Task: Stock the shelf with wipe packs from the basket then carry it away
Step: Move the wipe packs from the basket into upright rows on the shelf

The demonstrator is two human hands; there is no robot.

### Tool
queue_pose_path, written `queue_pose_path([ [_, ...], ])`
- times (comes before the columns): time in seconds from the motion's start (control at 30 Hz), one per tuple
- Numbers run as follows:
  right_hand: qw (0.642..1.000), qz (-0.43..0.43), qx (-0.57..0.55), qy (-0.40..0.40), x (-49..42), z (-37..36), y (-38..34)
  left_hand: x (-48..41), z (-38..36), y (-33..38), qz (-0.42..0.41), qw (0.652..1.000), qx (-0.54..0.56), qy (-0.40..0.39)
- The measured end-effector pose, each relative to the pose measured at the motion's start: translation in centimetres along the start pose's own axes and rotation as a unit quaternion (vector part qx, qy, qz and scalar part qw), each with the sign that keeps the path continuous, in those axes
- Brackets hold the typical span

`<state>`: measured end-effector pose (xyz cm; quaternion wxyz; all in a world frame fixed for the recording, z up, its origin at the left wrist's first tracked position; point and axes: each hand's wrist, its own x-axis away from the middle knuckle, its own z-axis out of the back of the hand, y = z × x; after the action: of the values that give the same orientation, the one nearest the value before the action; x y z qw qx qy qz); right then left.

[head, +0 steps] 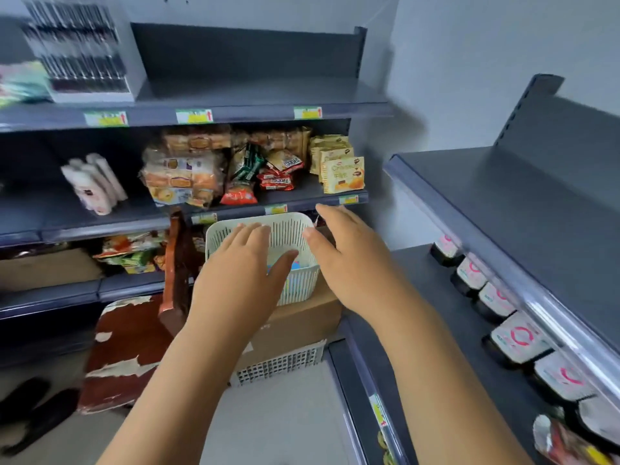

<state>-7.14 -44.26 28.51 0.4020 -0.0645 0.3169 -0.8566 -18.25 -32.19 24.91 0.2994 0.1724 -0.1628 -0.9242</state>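
A white slotted plastic basket [291, 236] stands on a cardboard box [302, 325] in front of the shelves. Something blue [295, 266] shows inside it, mostly hidden by my left hand. My left hand [243, 273] hovers over the basket's left side with fingers straight and thumb spread, holding nothing. My right hand [349, 256] reaches beside the basket's right rim, fingers extended, also holding nothing. Whether either hand touches the basket I cannot tell. Pale wipe packs [94, 182] stand on the middle shelf [100, 219] at the left.
Snack and biscuit packs [241, 166] fill the middle shelf's right part. A worn red-brown chair [141, 330] stands left of the box. A second white crate [278, 364] lies under the box. At right, another shelf unit [503, 203] holds black-lidded tubs [520, 340].
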Motion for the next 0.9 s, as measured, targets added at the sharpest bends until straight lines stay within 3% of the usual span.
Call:
queue_pose_path([
  [0.3, 0.992, -0.067, -0.037, -0.096, -8.4, -7.1, 1.0, -6.0, -2.9, -9.1, 0.13, 0.982, 0.116, -0.074],
  [0.57, 0.97, -0.164, -0.097, -0.151, -18.9, -13.6, 6.6, -14.3, -8.0, -15.8, 0.244, 0.939, 0.226, -0.091],
  [0.77, 0.942, -0.261, -0.075, -0.197, -27.7, -19.6, 12.5, -23.8, -13.5, -19.5, 0.321, 0.909, 0.243, -0.109],
  [0.9, 0.919, -0.316, -0.08, -0.22, -31.9, -24.3, 16.0, -28.4, -18.4, -21.4, 0.362, 0.892, 0.219, -0.162],
])
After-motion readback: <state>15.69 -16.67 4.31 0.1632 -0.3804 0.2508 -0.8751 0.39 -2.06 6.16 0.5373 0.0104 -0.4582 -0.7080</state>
